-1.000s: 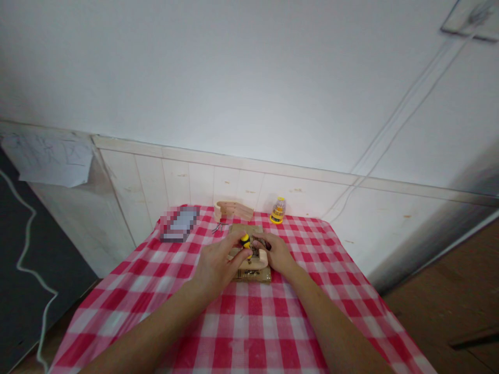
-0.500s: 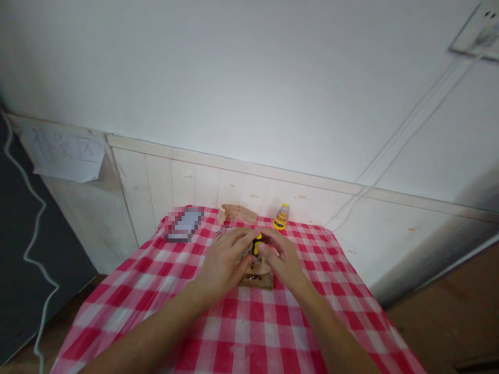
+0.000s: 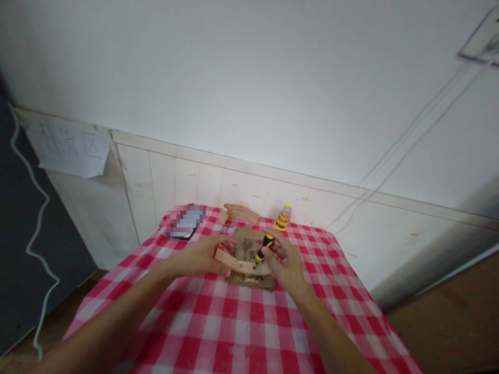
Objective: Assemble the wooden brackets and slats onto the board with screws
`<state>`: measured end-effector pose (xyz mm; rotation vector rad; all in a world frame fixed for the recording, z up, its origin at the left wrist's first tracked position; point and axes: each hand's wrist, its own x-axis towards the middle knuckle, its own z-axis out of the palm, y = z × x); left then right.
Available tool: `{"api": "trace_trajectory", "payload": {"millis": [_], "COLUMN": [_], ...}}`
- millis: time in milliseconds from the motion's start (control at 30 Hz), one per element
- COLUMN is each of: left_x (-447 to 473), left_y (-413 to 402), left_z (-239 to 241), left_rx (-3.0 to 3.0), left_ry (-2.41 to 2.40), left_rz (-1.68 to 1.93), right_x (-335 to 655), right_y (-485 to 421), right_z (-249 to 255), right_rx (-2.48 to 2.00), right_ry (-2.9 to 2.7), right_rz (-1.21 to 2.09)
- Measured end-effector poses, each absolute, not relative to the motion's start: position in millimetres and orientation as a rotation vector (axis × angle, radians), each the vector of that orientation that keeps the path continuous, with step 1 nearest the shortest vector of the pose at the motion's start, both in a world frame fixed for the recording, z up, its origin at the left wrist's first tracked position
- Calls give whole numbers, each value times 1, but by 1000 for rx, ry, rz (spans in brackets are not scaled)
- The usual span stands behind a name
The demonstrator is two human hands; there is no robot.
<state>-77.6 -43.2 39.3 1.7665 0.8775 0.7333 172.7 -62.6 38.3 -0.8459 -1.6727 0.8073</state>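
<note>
My left hand (image 3: pixel 200 255) grips the left end of a curved pale wooden piece (image 3: pixel 241 266) and holds it just above a brown paper packet (image 3: pixel 249 259) on the checked tablecloth. My right hand (image 3: pixel 284 257) is closed round a small black and yellow screwdriver (image 3: pixel 265 246). The screwdriver's tip points down onto the right part of the wooden piece.
Behind the packet lie another wooden part (image 3: pixel 237 212), a small metal item (image 3: pixel 222 228), a yellow-based screwdriver bit holder (image 3: pixel 283 217) and a phone (image 3: pixel 185 222). The red and white checked table (image 3: pixel 234 322) stands against a white panelled wall. A white cable (image 3: pixel 29 208) hangs at the left.
The screwdriver has passed from my left hand to my right. My left hand has moved left onto the end of the wooden piece, which is now uncovered and raised.
</note>
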Motion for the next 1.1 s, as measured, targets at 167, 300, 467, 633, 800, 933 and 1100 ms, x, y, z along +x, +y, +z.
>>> {"api": "trace_trajectory", "payload": {"millis": [167, 300, 467, 633, 800, 933, 1100], "left_x": [-78, -71, -62, -59, -59, -57, -55], "left_y": [-38, -36, -40, -45, -46, -47, -47], "left_z": [29, 13, -8, -12, -10, -9, -12], "left_rx": [1697, 1651, 1526, 1536, 1536, 1534, 1487], "left_ry": [840, 853, 895, 897, 899, 904, 908], "left_rz": [628, 762, 888, 904, 894, 882, 895], "right_x": [174, 175, 178, 180, 182, 182, 180], "right_y": [-63, -63, -60, -65, -73, -73, -75], "right_z": [39, 42, 51, 70, 70, 47, 35], "right_rx": [-831, -841, -973, -1064, -1044, -1044, -1066], "right_ry": [-1673, -1682, -1755, -1857, -1924, -1759, -1828], "right_rz": [790, 822, 792, 710, 670, 575, 384]}}
